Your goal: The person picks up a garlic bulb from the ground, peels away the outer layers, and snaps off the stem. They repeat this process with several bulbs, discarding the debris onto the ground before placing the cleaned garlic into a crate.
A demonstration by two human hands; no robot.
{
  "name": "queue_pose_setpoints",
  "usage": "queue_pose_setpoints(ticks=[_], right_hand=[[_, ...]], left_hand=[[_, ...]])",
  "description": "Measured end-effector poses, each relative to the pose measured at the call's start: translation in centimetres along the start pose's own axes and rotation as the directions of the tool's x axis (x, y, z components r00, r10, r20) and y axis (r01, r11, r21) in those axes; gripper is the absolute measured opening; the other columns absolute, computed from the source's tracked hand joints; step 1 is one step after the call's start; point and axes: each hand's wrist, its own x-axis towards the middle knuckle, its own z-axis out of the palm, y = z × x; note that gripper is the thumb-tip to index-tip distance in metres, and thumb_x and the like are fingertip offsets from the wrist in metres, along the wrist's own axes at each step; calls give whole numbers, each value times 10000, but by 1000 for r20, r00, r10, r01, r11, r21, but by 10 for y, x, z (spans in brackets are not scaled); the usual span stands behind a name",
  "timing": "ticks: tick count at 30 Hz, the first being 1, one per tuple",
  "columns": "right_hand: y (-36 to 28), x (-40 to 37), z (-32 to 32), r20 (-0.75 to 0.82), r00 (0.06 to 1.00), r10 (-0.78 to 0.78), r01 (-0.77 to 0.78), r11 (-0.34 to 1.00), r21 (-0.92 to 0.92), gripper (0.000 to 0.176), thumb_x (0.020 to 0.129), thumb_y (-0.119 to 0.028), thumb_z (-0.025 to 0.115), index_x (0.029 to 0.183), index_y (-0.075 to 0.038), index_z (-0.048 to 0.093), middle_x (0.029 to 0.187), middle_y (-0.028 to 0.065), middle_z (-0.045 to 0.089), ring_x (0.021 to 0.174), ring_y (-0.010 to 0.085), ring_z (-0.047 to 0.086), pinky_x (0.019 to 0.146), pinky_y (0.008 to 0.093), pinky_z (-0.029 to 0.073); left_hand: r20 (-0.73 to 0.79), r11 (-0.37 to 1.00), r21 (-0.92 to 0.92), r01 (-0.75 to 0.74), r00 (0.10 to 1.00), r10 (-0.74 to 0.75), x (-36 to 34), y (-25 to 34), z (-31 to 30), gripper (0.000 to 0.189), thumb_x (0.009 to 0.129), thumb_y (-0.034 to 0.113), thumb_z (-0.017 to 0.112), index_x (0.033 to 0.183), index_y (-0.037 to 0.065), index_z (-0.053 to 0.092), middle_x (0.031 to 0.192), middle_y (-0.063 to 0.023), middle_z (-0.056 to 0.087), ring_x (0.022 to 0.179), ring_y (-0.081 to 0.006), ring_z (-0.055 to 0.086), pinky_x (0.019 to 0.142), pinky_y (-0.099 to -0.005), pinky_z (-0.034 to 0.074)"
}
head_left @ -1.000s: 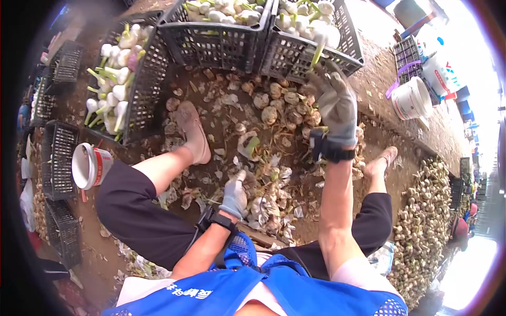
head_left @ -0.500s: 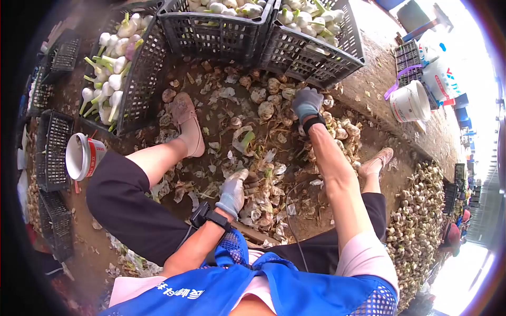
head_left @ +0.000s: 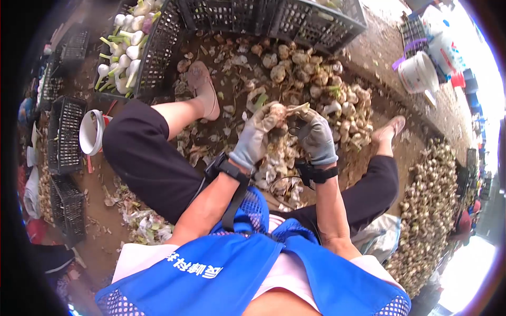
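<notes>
Mid-frame, the left hand (head_left: 254,139) is closed round a bulb (head_left: 275,111); the right hand (head_left: 318,139), I think, pinches its stem (head_left: 297,109). Next calls for a steady grip.

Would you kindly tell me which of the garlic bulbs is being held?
It is the brownish garlic bulb in the left hand, its stalk reaching toward the right hand; the other bulbs lie on the ground or in crates.

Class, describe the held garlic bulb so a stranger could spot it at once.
Find the blue vest at the bottom, then look up to the gloved left hand and right hand. Between them is the garlic bulb; unlike the piled bulbs beyond, it is held up in the fingers.
</notes>
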Motion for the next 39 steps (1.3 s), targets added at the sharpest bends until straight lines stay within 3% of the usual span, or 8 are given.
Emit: queue_pose_setpoints(ticks=[2, 8, 10, 14, 20, 26, 36, 39], right_hand=[[9, -14, 3, -42, 999, 8, -3, 993, 115, 216, 883, -179, 496, 1011, -26, 580, 906, 50, 621, 779, 149, 599, 666, 290, 499], [7, -39, 9, -285, 955, -78, 66, 996, -52, 145, 845, -110, 554, 928, 3, 595, 820, 55, 630, 680, 131, 615, 585, 237, 512], [4, -46, 10, -265, 962, -72, 72, 997, -9, 148, 842, -101, 553, 931, 10, 593, 823, 61, 629, 679, 136, 614, 592, 243, 514], [6, -54, 9, -255, 961, -109, 131, 989, 68, 161, 836, -82, 548, 945, 30, 587, 839, 82, 629, 692, 155, 616, 627, 261, 522], [5, -55, 8, -258, 957, -130, 158, 983, 91, 174, 852, -141, 571, 942, 6, 594, 839, 53, 631, 670, 113, 599, 600, 237, 504], [9, -52, 6, -222, 966, -135, 130, 991, -37, 133, 845, -108, 563, 907, 7, 590, 788, 49, 631, 654, 108, 600, 571, 238, 504], [16, -46, -5, -173, 983, -56, 81, 987, 141, 171, 833, -27, 524, 979, 37, 586, 869, 85, 628, 733, 139, 606, 643, 277, 521], [26, -47, 1, -262, 938, -227, 154, 950, -271, 150, 820, -14, 526, 933, 48, 601, 840, 54, 624, 713, 89, 553, 626, 235, 469]], left_hand=[[2, 999, 40, 21, 1000, -21, -4, 4, 9, 398, 830, 133, 605, 1189, 50, 456, 1015, -32, 564, 848, -108, 547, 775, -255, 486], [65, 936, 351, -32, 998, 10, -11, -5, 24, 362, 817, 140, 621, 1124, 33, 462, 974, -37, 566, 815, -110, 554, 692, -239, 478], [35, 941, 335, -46, 999, 36, -15, -4, 31, 293, 828, 137, 616, 1065, 49, 466, 909, -29, 591, 759, -83, 577, 530, -177, 437], [86, 982, 171, -79, 994, 65, -21, -9, 38, 376, 832, 131, 612, 1158, 28, 455, 928, -33, 588, 783, -94, 571, 632, -203, 474], [151, 971, 217, -100, 986, 68, -21, -11, 44, 383, 831, 129, 609, 1166, 12, 465, 933, -20, 569, 793, -88, 537, 742, -218, 456], [99, 956, 249, -155, 986, 135, -27, -14, 43, 368, 826, 111, 614, 1150, 10, 471, 891, -16, 555, 764, -88, 518, 715, -223, 451], [65, 976, 199, -93, 995, 81, -18, -24, 28, 355, 836, 168, 613, 1111, 7, 457, 935, -41, 556, 798, -94, 536, 728, -245, 479], [27, 910, 374, -177, 983, 180, -25, -20, 39, 295, 808, 69, 631, 1056, 10, 483, 911, -33, 569, 772, -86, 560, 724, -220, 498]])
